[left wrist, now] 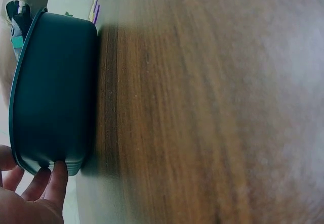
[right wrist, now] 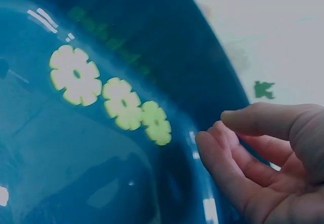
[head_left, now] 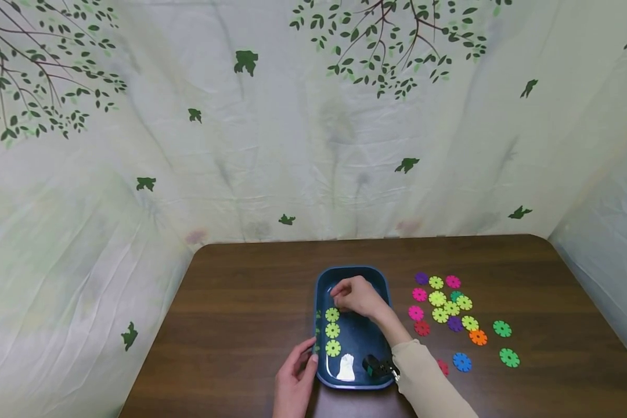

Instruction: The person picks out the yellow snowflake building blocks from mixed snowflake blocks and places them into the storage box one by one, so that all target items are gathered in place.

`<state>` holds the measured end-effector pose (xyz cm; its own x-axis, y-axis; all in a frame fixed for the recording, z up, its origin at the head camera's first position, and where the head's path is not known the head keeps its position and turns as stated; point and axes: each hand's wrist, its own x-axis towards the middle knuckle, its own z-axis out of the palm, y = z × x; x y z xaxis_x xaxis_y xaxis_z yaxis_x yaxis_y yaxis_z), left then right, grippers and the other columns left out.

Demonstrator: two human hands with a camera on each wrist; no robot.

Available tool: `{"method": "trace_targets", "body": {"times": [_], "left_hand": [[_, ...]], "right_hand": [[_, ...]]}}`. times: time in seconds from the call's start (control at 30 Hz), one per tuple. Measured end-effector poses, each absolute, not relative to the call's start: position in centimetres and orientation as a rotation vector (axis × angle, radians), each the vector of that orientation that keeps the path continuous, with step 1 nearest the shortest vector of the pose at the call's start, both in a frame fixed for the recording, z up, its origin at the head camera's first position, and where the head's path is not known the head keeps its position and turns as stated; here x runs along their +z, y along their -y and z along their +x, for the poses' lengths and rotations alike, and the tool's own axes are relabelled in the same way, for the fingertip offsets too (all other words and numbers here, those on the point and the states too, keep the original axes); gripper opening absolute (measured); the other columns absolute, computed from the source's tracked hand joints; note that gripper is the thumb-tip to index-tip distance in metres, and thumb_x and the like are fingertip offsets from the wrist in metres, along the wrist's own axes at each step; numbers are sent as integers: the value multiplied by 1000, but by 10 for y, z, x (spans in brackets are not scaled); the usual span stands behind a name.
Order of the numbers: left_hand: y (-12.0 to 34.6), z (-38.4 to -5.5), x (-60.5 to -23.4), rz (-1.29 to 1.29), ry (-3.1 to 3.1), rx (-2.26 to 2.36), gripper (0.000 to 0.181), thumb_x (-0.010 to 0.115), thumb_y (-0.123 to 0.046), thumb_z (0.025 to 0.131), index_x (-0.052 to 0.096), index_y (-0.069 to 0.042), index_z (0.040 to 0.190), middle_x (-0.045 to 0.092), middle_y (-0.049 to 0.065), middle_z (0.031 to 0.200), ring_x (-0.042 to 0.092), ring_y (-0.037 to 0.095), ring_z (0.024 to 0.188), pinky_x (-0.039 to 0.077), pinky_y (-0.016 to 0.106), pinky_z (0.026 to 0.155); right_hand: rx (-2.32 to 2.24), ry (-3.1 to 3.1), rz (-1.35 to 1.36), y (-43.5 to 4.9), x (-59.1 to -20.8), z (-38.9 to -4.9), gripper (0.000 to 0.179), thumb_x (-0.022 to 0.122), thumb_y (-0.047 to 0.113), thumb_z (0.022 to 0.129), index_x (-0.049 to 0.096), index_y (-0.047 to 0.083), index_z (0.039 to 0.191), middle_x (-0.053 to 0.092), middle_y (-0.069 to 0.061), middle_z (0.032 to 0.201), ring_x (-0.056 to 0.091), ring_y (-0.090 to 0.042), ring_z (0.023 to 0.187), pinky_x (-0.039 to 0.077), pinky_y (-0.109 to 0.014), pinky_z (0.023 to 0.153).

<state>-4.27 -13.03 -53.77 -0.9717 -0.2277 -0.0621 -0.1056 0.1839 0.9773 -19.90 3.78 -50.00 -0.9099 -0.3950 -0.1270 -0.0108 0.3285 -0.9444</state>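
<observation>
Along the left side of a deep blue tray (head_left: 363,342) lies a column of yellow-green notched discs, shaped like flowers: a far one (head_left: 332,314), a middle one (head_left: 332,330) and a near one (head_left: 332,348). My right hand (head_left: 359,296) hovers over the tray's far part, just beyond the column. In the right wrist view its thumb and fingers are loosely bent, with nothing between them, beside the smallest-looking disc (right wrist: 156,123). My left hand (head_left: 295,380) holds the tray's left rim, its fingers (left wrist: 58,181) against the outer wall (left wrist: 55,92).
Right of the tray, loose notched discs lie scattered on the brown table (head_left: 251,302): a yellow-green group (head_left: 438,298), pink (head_left: 415,313), orange (head_left: 478,337), blue (head_left: 462,361) and green (head_left: 509,357) ones among them. A black wrist camera (head_left: 377,367) sits on the right sleeve (head_left: 423,371).
</observation>
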Motion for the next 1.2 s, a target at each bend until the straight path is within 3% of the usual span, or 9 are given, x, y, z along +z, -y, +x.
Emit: {"method": "trace_targets", "body": {"times": [0.4, 0.93, 1.1, 1.2], "left_hand": [[129, -44, -535, 411, 2421, -1871, 31, 64, -8, 95, 66, -17, 124, 63, 9, 126, 64, 21, 106, 55, 31, 83], [130, -42, -537, 353, 2377, -1880, 31, 64, -6, 95, 66, -14, 124, 64, 12, 124, 65, 25, 106, 55, 29, 83], [130, -42, -537, 337, 2359, -1889, 31, 64, -6, 94, 66, -14, 124, 64, 13, 123, 66, 25, 105, 54, 25, 80], [129, -43, -537, 345, 2361, -1893, 31, 64, -6, 94, 66, -14, 124, 64, 12, 123, 66, 24, 105, 54, 24, 80]], "right_hand": [[-1703, -2306, -466, -52, -476, -183, 22, 68, 4, 90, 68, 2, 111, 69, -15, 101, 67, -20, 86, 57, -37, 80], [-1685, -2511, -362, -83, -463, -160, 27, 73, 23, 90, 70, 18, 116, 69, 6, 104, 62, -14, 96, 54, -35, 82], [-1707, -2557, -337, -95, -466, -154, 30, 72, 32, 91, 68, 21, 119, 68, 4, 110, 61, -12, 99, 51, -39, 90], [-1723, -2587, -314, -103, -469, -151, 34, 71, 35, 91, 67, 21, 121, 67, 2, 111, 60, -14, 99, 53, -39, 89]]}}
